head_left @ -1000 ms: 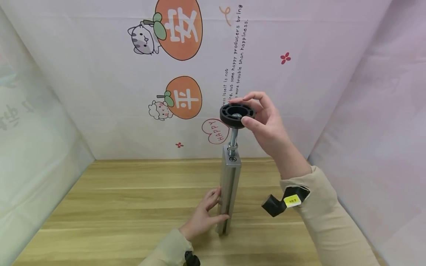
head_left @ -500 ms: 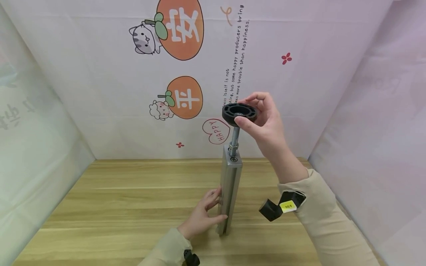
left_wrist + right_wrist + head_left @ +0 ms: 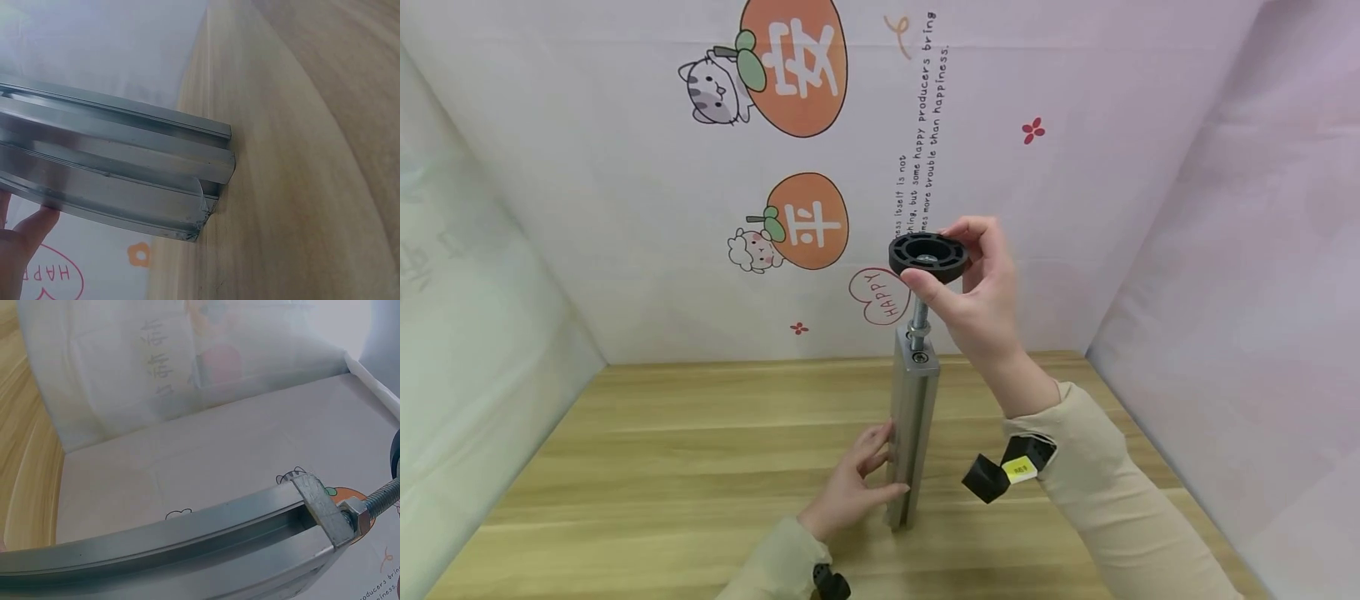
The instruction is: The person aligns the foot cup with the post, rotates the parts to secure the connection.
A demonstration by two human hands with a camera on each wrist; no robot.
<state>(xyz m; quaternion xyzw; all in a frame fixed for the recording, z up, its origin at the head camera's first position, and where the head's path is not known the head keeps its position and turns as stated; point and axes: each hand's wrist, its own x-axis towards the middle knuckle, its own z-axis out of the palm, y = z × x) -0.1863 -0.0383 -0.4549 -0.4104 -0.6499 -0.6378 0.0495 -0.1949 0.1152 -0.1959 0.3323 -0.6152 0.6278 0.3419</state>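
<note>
A silver aluminium profile (image 3: 913,425) stands upright on the table, its grooved lower end (image 3: 156,169) meeting the wood in the left wrist view. My left hand (image 3: 848,492) holds its lower part, thumb on the near side and fingers on the left side. Out of the profile's top rises a threaded rod (image 3: 921,312) with a hex nut (image 3: 356,515) right at the end plate. The rod carries a round black levelling foot (image 3: 917,247), hollow side up. My right hand (image 3: 987,300) grips the foot by its rim, thumb at the near side, fingers partly hidden behind.
The wooden table (image 3: 700,467) reaches back to a printed white cloth wall (image 3: 647,208). Pale cloth also hangs on the left and right sides. A black camera mount (image 3: 1007,471) sits on the right wrist, over the sleeve.
My right hand has turned round the foot, its thumb swinging left along the near rim and the forearm shifting left. My left hand and the profile keep their positions.
</note>
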